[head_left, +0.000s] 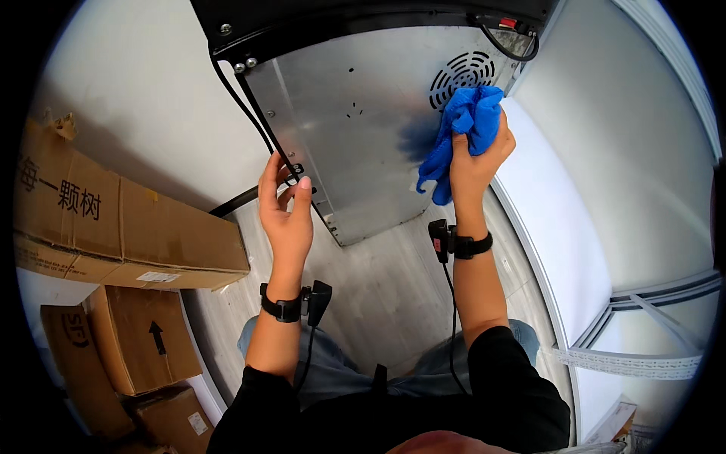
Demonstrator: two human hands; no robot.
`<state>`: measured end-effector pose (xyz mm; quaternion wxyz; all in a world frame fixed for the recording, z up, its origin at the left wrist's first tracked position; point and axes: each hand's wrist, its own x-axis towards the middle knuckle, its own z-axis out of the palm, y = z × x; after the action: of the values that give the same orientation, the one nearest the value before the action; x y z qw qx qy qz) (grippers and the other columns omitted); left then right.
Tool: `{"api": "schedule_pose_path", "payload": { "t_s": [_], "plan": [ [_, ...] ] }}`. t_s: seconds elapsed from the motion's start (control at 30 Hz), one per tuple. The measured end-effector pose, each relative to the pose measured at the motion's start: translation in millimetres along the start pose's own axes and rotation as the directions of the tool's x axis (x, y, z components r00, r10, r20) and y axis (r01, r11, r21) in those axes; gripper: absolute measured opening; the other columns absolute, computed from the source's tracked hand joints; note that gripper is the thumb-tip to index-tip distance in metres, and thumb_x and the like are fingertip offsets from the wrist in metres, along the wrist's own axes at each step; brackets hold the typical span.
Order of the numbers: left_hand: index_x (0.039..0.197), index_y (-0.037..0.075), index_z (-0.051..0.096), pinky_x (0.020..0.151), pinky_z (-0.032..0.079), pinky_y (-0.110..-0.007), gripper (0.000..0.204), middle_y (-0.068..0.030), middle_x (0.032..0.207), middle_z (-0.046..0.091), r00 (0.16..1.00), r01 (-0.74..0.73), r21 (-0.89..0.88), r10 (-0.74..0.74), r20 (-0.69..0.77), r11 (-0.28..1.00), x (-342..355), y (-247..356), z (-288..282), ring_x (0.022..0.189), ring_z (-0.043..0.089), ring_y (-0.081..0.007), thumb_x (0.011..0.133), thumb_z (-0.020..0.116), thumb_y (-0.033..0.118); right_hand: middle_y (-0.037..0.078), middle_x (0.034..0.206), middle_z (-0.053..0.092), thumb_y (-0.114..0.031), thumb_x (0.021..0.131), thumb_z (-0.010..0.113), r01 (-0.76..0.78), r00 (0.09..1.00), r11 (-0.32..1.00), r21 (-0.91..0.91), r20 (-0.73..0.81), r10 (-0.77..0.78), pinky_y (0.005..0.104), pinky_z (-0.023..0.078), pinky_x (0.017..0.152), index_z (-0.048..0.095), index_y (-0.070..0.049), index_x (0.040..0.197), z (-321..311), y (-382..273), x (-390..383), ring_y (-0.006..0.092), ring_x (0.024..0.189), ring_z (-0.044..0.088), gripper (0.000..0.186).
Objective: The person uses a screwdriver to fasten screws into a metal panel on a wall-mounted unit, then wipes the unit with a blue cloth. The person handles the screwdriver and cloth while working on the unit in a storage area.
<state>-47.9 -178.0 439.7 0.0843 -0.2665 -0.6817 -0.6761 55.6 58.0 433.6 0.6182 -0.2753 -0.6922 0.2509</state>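
A metal machine panel (348,144) with a round slotted vent (463,72) stands in front of me under a black frame (378,26). In my right hand (482,155) is a bunched blue cloth (473,121), held close to the panel just below the vent; the metal mirrors its blue. Whether the cloth touches the metal I cannot tell. My left hand (287,200) is at the panel's left edge, thumb on the near side and fingers curled round behind, partly hidden. A black cable (243,110) runs down along that edge above the left hand.
Cardboard boxes (144,219) are stacked at the left by the white wall (136,91). At the upper right a short black cable (508,49) loops from the frame. A white ledge (544,197) runs along the right, with a perforated strip (635,362) lower down. The floor (370,295) is pale wood-look.
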Motion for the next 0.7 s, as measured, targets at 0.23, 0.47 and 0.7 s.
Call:
{"api": "schedule_pose_path", "payload": {
  "t_s": [0.23, 0.47, 0.7],
  "plan": [
    [0.121, 0.002, 0.055, 0.076, 0.051, -0.027, 0.038, -0.0083, 0.105, 0.055, 0.983, -0.155, 0.088, 0.162, -0.082, 0.984, 6, -18, 7, 0.093, 0.057, -0.0162, 0.084, 0.066, 0.006, 0.017, 0.115, 0.044, -0.013, 0.059, 0.074, 0.433, 0.895, 0.901, 0.036, 0.097, -0.435, 0.0428, 0.037, 0.086, 0.054, -0.017, 0.129, 25, -94, -19, 0.0354, 0.103, 0.046, 0.073],
    [0.115, 0.000, 0.057, 0.075, 0.051, -0.027, 0.036, -0.0078, 0.102, 0.056, 0.979, -0.133, 0.117, 0.149, -0.141, 0.984, 7, -19, 9, 0.087, 0.058, -0.0159, 0.082, 0.070, 0.007, 0.017, 0.115, 0.046, 0.000, 0.057, 0.067, 0.423, 0.874, 0.905, 0.052, 0.243, -0.422, 0.0429, 0.038, 0.087, 0.056, -0.017, 0.127, 11, -101, 0, 0.0355, 0.104, 0.047, 0.072],
    [0.113, 0.001, 0.058, 0.079, 0.050, -0.027, 0.029, -0.0067, 0.101, 0.064, 0.982, -0.157, 0.099, 0.166, -0.088, 0.983, 8, -11, 7, 0.089, 0.062, -0.0130, 0.087, 0.067, 0.011, 0.019, 0.112, 0.049, -0.007, 0.067, 0.077, 0.223, 0.974, 0.955, -0.197, 0.006, -0.226, 0.0441, 0.041, 0.089, 0.051, -0.009, 0.128, -9, -48, 59, 0.0347, 0.102, 0.050, 0.066]
  ]
}}
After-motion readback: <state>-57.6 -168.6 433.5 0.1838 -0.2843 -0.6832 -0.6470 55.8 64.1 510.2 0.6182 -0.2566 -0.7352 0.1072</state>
